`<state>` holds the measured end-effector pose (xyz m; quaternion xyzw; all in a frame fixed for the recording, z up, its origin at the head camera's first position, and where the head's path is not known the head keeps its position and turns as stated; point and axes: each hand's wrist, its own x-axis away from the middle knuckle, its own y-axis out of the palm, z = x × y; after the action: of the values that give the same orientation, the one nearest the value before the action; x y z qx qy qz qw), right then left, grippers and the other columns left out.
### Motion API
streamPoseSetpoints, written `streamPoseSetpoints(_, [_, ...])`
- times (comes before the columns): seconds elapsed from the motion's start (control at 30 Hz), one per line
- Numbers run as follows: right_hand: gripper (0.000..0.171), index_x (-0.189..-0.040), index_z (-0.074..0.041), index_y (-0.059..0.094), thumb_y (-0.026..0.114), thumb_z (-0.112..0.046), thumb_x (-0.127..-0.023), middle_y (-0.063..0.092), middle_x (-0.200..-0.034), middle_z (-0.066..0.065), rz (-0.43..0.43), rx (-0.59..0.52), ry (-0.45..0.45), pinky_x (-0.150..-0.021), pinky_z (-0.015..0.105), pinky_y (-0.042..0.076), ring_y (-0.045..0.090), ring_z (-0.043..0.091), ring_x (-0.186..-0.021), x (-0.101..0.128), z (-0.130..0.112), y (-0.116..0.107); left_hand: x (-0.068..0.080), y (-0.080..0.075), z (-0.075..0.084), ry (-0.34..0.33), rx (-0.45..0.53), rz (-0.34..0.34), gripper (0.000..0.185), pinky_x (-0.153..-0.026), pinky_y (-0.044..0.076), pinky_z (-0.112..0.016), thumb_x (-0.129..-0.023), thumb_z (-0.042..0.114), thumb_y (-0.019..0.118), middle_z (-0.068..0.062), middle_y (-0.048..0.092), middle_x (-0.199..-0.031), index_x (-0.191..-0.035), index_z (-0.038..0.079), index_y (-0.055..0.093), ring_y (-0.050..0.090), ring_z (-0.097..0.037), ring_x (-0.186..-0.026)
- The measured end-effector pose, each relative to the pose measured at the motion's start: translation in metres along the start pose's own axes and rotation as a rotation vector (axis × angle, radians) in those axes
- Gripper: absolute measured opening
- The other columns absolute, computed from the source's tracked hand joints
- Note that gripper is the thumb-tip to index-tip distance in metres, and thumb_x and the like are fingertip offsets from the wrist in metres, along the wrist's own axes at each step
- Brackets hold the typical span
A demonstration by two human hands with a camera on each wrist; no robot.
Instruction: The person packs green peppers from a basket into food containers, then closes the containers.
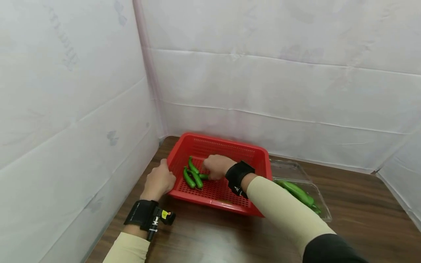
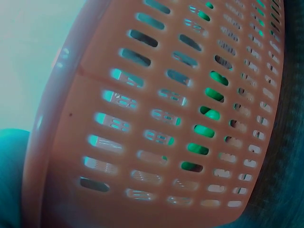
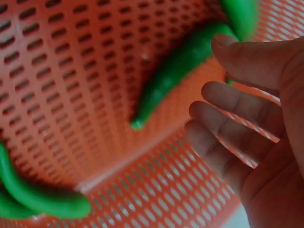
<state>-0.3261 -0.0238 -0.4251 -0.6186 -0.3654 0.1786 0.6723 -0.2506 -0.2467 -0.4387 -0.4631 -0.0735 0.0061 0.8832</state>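
green peppers point(image 1: 194, 175) in red basket point(image 1: 220, 199)

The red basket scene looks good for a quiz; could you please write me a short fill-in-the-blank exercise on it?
1. The left hand grips the rim of the ____ basket.
2. The peppers lying in the basket are ____ in colour.
3. The right hand is inside the ____.
4. More peppers lie in a clear plastic ____ on the basket's right.

Missing words: red; green; basket; container
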Motion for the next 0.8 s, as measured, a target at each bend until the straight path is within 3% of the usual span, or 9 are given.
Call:
streamPoseSetpoints(0.1, [0.022, -0.078, -0.017, 0.063, 0.073, -0.008, -0.095, 0.049, -0.068, -0.005, -0.023, 0.026, -0.02, -0.065, 0.028, 0.035, 0.038, 0.011, -0.066, -0.008, -0.002, 0.012, 0.003, 0.003, 0.002, 0.009, 0.007, 0.01, 0.052, -0.07, 0.053, -0.043, -0.101, 0.014, 0.051, -0.027, 0.07, -0.109, -0.147, -0.006, 0.037, 0.067, -0.031, -0.083])
streamPoseSetpoints(0.2, [0.035, -0.07, -0.02, 0.052, 0.072, -0.004, -0.093, 0.038, -0.065, -0.009, -0.017, 0.045, -0.029, -0.063, 0.026, 0.032, 0.032, 0.01, -0.064, -0.01, -0.003, 0.019, 0.004, 0.004, 0.004, 0.014, 0.015, 0.01, 0.052, -0.069, 0.053, -0.041, -0.101, 0.014, 0.052, -0.027, 0.07, -0.108, -0.147, -0.005, 0.037, 0.067, -0.03, -0.082])
streamPoseSetpoints(0.5, [0.051, -0.064, -0.021, 0.032, 0.068, 0.001, -0.093, 0.018, -0.065, -0.007, 0.062, 0.029, 0.01, -0.06, 0.026, 0.024, 0.02, 0.01, -0.062, -0.009, -0.002, 0.024, 0.0, 0.001, 0.006, 0.046, 0.014, 0.012, 0.05, -0.067, 0.052, -0.04, -0.102, 0.013, 0.052, -0.028, 0.069, -0.108, -0.146, -0.006, 0.038, 0.067, -0.031, -0.082])
streamPoseSetpoints(0.8, [0.056, -0.062, -0.022, 0.026, 0.066, 0.002, -0.093, 0.013, -0.064, -0.007, 0.046, 0.0, 0.053, -0.059, 0.026, 0.02, 0.014, 0.01, -0.061, -0.011, -0.003, 0.034, -0.002, 0.008, 0.002, 0.033, 0.011, -0.013, 0.051, -0.07, 0.053, -0.043, -0.101, 0.013, 0.052, -0.028, 0.069, -0.111, -0.147, -0.005, 0.038, 0.068, -0.031, -0.085])
